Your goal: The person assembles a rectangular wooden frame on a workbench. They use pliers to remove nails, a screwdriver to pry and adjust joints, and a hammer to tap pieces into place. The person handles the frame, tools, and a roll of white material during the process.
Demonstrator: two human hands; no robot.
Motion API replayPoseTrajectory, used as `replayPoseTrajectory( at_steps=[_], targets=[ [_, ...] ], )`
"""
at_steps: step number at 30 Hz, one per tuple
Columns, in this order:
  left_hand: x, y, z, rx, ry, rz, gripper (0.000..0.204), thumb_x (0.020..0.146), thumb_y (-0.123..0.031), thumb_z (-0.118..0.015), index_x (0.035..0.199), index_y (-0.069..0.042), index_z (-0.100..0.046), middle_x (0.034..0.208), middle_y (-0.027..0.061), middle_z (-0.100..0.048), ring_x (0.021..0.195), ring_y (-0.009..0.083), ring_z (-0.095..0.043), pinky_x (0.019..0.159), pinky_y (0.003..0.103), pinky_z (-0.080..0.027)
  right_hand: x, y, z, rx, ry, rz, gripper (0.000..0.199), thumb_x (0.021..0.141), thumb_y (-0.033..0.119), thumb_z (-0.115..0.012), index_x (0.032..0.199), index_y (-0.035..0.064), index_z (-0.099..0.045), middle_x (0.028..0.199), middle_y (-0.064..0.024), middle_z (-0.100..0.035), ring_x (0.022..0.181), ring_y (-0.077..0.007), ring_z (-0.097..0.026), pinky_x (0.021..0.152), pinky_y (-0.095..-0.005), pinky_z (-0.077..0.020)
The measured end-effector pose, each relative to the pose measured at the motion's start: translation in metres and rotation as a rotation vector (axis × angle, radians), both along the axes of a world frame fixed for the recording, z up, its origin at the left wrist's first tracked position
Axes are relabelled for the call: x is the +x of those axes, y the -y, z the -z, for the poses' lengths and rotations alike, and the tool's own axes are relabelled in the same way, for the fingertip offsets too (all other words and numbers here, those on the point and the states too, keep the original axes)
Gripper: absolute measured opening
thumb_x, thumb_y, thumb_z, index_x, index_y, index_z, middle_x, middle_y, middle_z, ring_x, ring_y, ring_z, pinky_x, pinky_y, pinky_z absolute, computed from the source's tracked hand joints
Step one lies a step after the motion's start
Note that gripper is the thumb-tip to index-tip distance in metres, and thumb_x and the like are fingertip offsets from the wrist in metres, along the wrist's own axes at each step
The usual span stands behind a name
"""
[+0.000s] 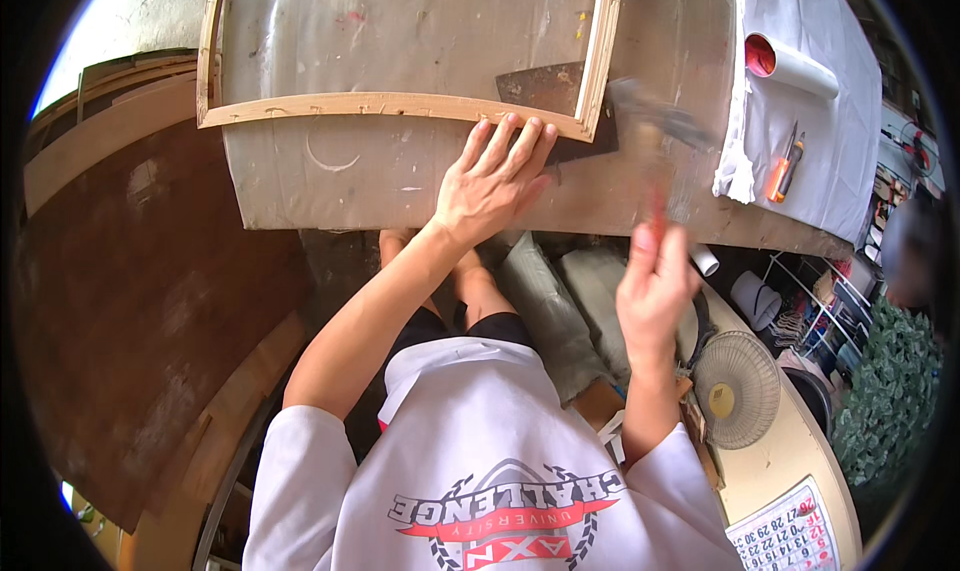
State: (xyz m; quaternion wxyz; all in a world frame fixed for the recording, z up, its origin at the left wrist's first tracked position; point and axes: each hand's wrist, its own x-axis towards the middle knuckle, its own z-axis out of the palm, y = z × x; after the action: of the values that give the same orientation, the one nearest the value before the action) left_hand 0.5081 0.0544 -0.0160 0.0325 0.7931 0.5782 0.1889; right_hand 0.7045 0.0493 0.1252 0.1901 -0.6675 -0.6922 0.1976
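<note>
A pale wooden frame (pixel 350 105) lies on the worn worktable, its near right corner over a dark, rusty metal plate (pixel 542 85). My left hand (pixel 488 183) rests flat beside that corner, fingers stretched out and their tips on the frame's near rail. In my right hand (pixel 655 289) a hammer (pixel 652 161) is gripped by its handle, reddish near my fist. Motion smears the hammer; its head is raised just right of the frame's corner, apart from it as far as the blur shows.
White cloth (pixel 790 16) covers the table's right part, bearing a white tube (pixel 805 71) with a red inside and orange-handled pliers (pixel 786 166). A brown board (pixel 160 301) stands at left. Below right are a round fan (pixel 737 389), a calendar (pixel 790 531) and a wire rack (pixel 822 301).
</note>
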Motion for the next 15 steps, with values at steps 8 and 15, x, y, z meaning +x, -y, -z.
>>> replayPoseTrajectory(
  at_steps=[8,15],
  targets=[
    [0.001,-0.007,0.002,0.022,-0.011,-0.012,0.067,0.091,-0.045,-0.071,0.151,-0.02,-0.054,0.151,-0.0003,-0.051,0.142,0.0215,-0.045,0.123,0.044,-0.031,0.004,0.0,0.021,-0.272,0.074,-0.01,0.028,0.106,0.023,-0.06,0.089,0.0021,-0.052,0.064,-0.0264,-0.059,0.063,-0.0498,-0.061,0.049,-0.0496,-0.0455],
    [0.001,-0.008,0.005,0.022,0.006,-0.022,0.066,0.091,-0.043,-0.071,0.151,-0.02,-0.054,0.152,-0.0004,-0.051,0.142,0.0216,-0.045,0.122,0.045,-0.031,-0.002,-0.007,0.018,0.139,-0.099,0.001,0.025,0.106,0.022,-0.06,0.098,-0.0013,-0.058,0.072,-0.02,-0.066,0.063,-0.0423,-0.067,0.053,-0.0406,-0.0511]
  ],
)
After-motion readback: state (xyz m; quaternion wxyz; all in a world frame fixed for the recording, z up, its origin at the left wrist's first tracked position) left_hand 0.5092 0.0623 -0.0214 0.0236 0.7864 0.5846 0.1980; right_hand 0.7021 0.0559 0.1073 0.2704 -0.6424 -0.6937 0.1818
